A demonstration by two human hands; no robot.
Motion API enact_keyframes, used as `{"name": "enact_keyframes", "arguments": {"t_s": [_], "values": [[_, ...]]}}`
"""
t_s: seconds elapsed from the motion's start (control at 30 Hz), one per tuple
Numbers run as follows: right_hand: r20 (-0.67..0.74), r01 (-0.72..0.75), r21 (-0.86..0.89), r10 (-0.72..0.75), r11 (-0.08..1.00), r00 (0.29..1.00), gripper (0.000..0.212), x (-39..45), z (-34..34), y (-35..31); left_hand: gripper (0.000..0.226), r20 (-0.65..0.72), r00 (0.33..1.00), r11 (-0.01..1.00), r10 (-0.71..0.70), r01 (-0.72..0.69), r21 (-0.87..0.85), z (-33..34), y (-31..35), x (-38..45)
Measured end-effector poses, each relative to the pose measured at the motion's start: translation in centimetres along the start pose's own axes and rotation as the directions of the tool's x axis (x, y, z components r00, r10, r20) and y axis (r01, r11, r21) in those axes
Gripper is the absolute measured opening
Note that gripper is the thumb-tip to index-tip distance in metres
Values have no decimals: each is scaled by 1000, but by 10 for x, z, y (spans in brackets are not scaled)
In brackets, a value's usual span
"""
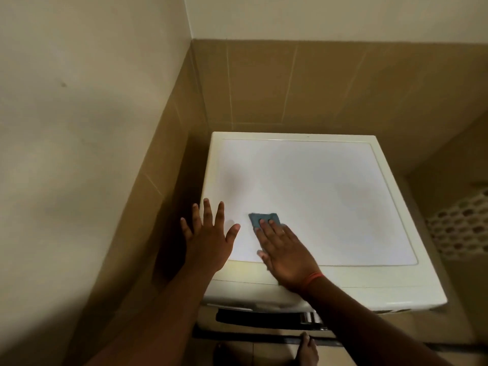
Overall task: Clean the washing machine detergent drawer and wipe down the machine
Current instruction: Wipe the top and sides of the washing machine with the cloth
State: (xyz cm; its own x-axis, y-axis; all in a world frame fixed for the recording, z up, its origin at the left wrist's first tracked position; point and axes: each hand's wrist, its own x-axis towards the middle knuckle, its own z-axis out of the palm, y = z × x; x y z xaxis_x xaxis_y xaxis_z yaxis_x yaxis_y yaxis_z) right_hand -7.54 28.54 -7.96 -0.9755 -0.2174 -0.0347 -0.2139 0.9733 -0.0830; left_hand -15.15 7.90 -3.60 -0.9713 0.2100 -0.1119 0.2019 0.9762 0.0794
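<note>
Right hand (284,253): flat, fingers straight, pressing small blue-grey rectangular cloth (264,220) onto lid; orange band (313,280) at wrist. Cloth partly covered by fingertips, at 7 o'clock on lid panel, near front edge.
Left hand (208,237): spread wide, fingers straight, holding nothing, over lid's left edge at 9 o'clock from cloth, just beside it; contact with lid not clear.
White square-topped washing machine (330,196): cream rim round paler panel, set in corner.
Dark slot (258,317) under front edge at 6 o'clock; drawer or not, cannot tell.
Tan tiled wall (317,83) at 12 and 9 o'clock.
White perforated basket (460,224) at 3 o'clock.
Bare foot (306,351) on floor at 6 o'clock.
</note>
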Motion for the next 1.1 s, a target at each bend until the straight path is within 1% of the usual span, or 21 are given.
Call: {"name": "enact_keyframes", "arguments": {"t_s": [0.03, 0.1, 0.13, 0.17, 0.23, 0.27, 0.37, 0.4, 0.5, 0.53, 0.6, 0.63, 0.73, 0.77, 0.83, 0.87, 0.93, 0.97, 1.0, 1.07, 1.1], "values": [[4, -4, -2, 4, 1000, 1000, 60, -7, 0, 16, 86, -8, 1000, 1000, 8, -8, 1, -1, 9, 1], [-26, -185, 33, 186, 982, 982, 60, -19, -3, 46, 85, -2, 1000, 1000, 25, -25, 6, 0, 31, 2], [-18, -233, 48, 234, 971, 972, 60, -26, -4, 53, 85, 2, 999, 999, 34, -35, 9, 1, 42, 2], [-12, -200, 44, 201, 979, 980, 60, -32, -1, 55, 84, 7, 999, 999, 42, -42, 13, 4, 52, 2], [-3, -49, -3, 49, 999, 999, 59, -47, -2, 66, 83, 19, 998, 998, 58, -59, 20, 9, 71, 2], [-11, -56, -6, 56, 998, 998, 58, -54, -3, 79, 83, 26, 997, 997, 69, -69, 24, 11, 79, 2], [-44, -345, 84, 350, 935, 936, 60, -72, -8, 119, 83, 32, 996, 996, 85, -86, 27, 15, 102, 2], [-30, -345, 90, 349, 934, 937, 61, -78, -7, 126, 84, 33, 996, 996, 81, -81, 26, 16, 111, 3], [-7, -145, 22, 145, 989, 989, 59, -92, -7, 150, 86, 40, 996, 997, 80, -80, 16, 22, 136, 4], [-10, -197, 35, 197, 980, 980, 58, -93, -9, 162, 84, 40, 995, 996, 87, -88, 18, 24, 143, 5], [-30, -382, 88, 386, 920, 922, 59, -95, -12, 185, 81, 39, 995, 995, 96, -97, 28, 26, 159, 8], [-20, -398, 98, 402, 912, 915, 60, -97, -12, 192, 80, 32, 995, 995, 96, -97, 30, 27, 167, 10], [8, -251, 37, 251, 967, 968, 59, -102, -11, 214, 79, 19, 996, 995, 89, -90, 34, 29, 185, 15], [5, -305, 39, 305, 952, 952, 59, -100, -13, 225, 79, 18, 996, 996, 86, -87, 29, 29, 191, 17], [-24, -478, 70, 480, 876, 877, 60, -94, -14, 242, 79, 10, 996, 996, 88, -88, 21, 28, 203, 21], [-21, -480, 76, 483, 874, 875, 61, -92, -13, 245, 79, 5, 996, 995, 93, -93, 21, 28, 208, 23], [-16, -333, 43, 334, 942, 942, 60, -90, -14, 252, 79, 2, 995, 995, 102, -102, 22, 28, 214, 27], [-16, -293, 29, 293, 956, 956, 60, -89, -14, 260, 79, 6, 995, 995, 98, -98, 23, 29, 216, 29], [-21, -329, 39, 330, 944, 944, 60, -86, -15, 268, 79, 9, 996, 996, 90, -90, 23, 30, 217, 31], [-46, -470, 94, 475, 878, 879, 62, -77, -19, 270, 79, 10, 997, 997, 73, -74, 19, 30, 218, 33], [-35, -455, 110, 461, 884, 887, 62, -71, -18, 260, 80, 10, 998, 997, 69, -69, 18, 31, 218, 33]]}}
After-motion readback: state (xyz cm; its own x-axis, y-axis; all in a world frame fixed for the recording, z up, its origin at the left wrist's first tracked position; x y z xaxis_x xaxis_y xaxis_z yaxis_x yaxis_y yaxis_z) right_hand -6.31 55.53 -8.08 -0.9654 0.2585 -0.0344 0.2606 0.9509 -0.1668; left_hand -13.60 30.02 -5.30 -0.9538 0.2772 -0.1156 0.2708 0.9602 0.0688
